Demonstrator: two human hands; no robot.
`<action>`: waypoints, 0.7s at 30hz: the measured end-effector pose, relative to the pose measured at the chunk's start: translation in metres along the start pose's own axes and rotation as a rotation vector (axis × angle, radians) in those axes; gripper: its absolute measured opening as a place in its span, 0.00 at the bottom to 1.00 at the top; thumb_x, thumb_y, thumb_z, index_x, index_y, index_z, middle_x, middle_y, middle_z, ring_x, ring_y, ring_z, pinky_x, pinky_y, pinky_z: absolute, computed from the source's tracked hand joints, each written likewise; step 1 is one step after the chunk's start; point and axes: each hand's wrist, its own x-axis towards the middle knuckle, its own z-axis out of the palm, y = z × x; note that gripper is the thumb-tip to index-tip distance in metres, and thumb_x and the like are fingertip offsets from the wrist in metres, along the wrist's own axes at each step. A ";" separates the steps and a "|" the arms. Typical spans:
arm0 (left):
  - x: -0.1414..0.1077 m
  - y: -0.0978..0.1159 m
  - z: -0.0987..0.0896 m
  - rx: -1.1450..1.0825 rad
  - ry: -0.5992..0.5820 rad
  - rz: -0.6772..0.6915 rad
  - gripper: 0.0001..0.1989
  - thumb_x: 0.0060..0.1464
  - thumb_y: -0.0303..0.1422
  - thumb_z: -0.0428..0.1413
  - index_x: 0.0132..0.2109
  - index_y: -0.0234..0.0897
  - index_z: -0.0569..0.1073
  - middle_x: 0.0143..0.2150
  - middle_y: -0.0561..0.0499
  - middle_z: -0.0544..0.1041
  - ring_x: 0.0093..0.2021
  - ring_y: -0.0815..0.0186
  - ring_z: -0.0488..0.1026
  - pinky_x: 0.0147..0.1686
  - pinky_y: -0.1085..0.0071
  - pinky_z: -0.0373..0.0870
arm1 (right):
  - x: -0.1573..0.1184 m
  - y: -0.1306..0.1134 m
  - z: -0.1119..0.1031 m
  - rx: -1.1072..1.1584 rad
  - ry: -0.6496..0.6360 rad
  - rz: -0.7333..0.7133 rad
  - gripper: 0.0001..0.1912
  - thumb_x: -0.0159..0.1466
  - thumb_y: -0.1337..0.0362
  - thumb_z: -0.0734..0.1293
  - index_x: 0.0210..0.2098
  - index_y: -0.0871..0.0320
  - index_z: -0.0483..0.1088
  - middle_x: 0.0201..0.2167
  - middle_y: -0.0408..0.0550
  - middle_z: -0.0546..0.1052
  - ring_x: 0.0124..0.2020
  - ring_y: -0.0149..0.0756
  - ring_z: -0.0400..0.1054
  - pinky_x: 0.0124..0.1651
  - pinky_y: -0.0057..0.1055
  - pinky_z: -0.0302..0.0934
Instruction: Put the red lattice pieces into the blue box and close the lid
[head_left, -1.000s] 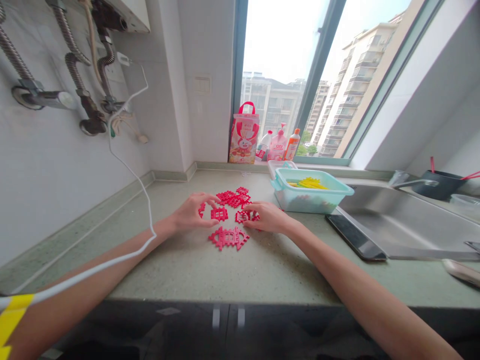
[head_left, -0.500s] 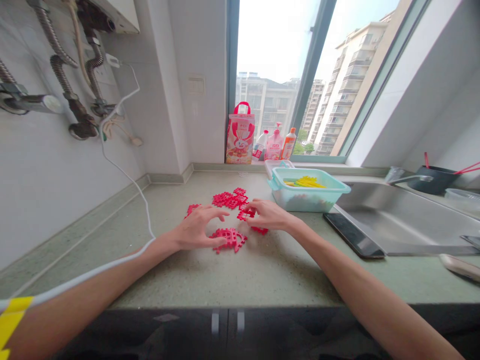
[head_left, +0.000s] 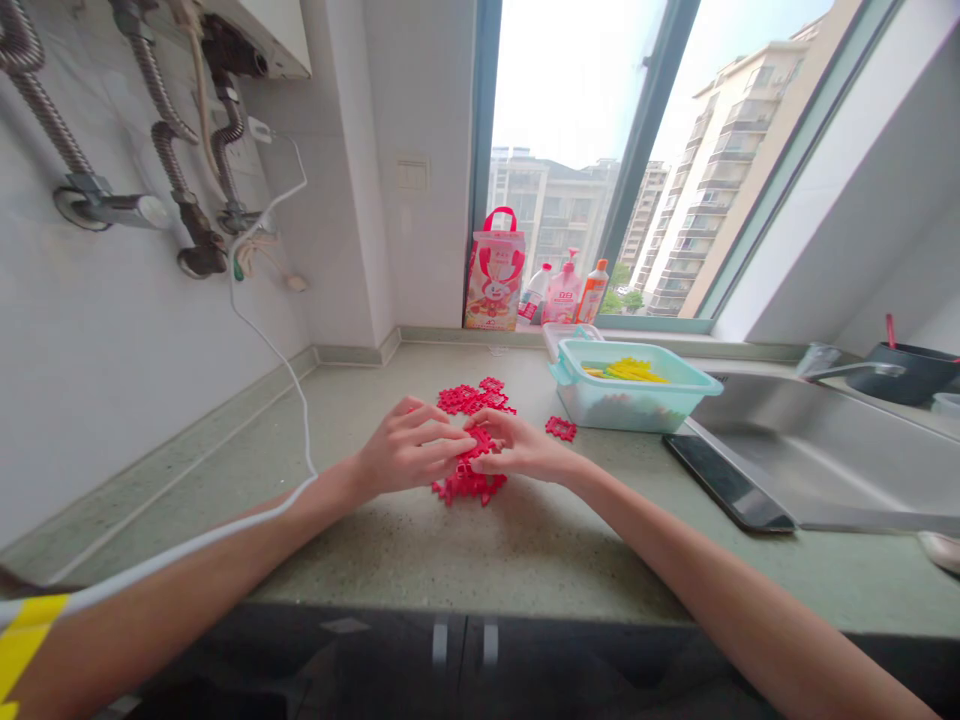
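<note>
Head view: hands [head_left: 411,450] [head_left: 519,447] clasp red plastic lattice [head_left: 466,486].

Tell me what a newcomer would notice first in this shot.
The left hand and right hand meet mid-counter, gripping a cluster of red interlocking plastic pieces. More red pieces lie just beyond them, and a teal plastic tub holding yellow items sits to the right, beside a steel sink. Behind, a bright window shows tall apartment buildings.
</note>
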 end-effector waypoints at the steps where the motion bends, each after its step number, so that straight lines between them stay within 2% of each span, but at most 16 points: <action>1: -0.001 -0.002 -0.001 -0.003 -0.010 0.036 0.11 0.68 0.40 0.59 0.55 0.57 0.80 0.51 0.54 0.85 0.51 0.60 0.79 0.57 0.57 0.65 | -0.001 -0.001 -0.001 -0.071 -0.012 -0.010 0.23 0.59 0.54 0.77 0.50 0.56 0.74 0.46 0.46 0.79 0.43 0.36 0.72 0.42 0.29 0.65; 4: -0.002 -0.007 -0.007 -0.037 -0.057 0.089 0.12 0.69 0.39 0.57 0.55 0.61 0.79 0.53 0.56 0.84 0.52 0.59 0.79 0.56 0.57 0.66 | -0.004 -0.006 -0.005 -0.235 -0.039 -0.037 0.20 0.61 0.55 0.76 0.49 0.56 0.77 0.45 0.45 0.80 0.44 0.37 0.72 0.42 0.29 0.63; 10: 0.003 -0.015 -0.017 -0.046 -0.148 0.025 0.11 0.70 0.40 0.55 0.52 0.57 0.82 0.53 0.53 0.84 0.52 0.60 0.79 0.57 0.57 0.68 | -0.005 -0.010 -0.005 -0.539 0.047 -0.156 0.14 0.62 0.56 0.74 0.44 0.56 0.79 0.41 0.48 0.82 0.43 0.40 0.74 0.49 0.35 0.65; 13: 0.004 -0.014 -0.018 -0.040 -0.150 -0.006 0.10 0.70 0.41 0.56 0.51 0.56 0.82 0.51 0.53 0.84 0.51 0.60 0.79 0.57 0.57 0.69 | -0.006 -0.010 -0.003 -0.638 0.065 -0.188 0.16 0.63 0.55 0.74 0.48 0.54 0.80 0.44 0.49 0.83 0.45 0.41 0.75 0.53 0.38 0.66; 17: 0.007 -0.013 -0.017 -0.034 -0.177 0.000 0.11 0.69 0.39 0.56 0.52 0.57 0.81 0.52 0.52 0.83 0.53 0.59 0.78 0.58 0.56 0.68 | -0.007 -0.009 -0.004 -0.783 0.067 -0.200 0.20 0.62 0.59 0.75 0.52 0.55 0.79 0.46 0.52 0.83 0.49 0.45 0.75 0.57 0.41 0.66; 21: 0.004 -0.034 -0.032 0.110 -0.179 -0.080 0.17 0.65 0.42 0.59 0.59 0.49 0.79 0.58 0.47 0.80 0.58 0.53 0.73 0.61 0.54 0.64 | -0.008 -0.009 -0.008 -0.854 -0.015 -0.202 0.23 0.61 0.60 0.75 0.55 0.57 0.79 0.49 0.54 0.82 0.51 0.47 0.75 0.59 0.43 0.65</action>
